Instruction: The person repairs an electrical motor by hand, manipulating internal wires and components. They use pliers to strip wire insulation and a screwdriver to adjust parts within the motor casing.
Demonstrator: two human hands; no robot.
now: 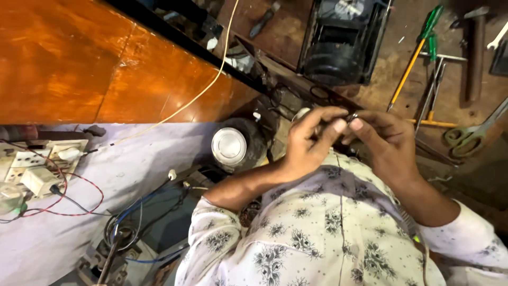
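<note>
**Both hands pinch one small metal part**

The left hand [307,143] and right hand [386,145] meet above the tabletop [381,85]. Their fingers [338,126] grasp a small metal part [352,115] between the fingertips. A green-handled screwdriver [415,55] and scissors [471,135] lie near.

White floral-print shirt [317,233]; orange wood panel [79,58]; green-handled screwdriver [418,47]; red wire [79,196].

Two hands [312,140] [383,140], one pair of green scissors [468,137], two screwdrivers [415,55] [263,21], one hammer [476,50], one round metal lid [229,146].
</note>
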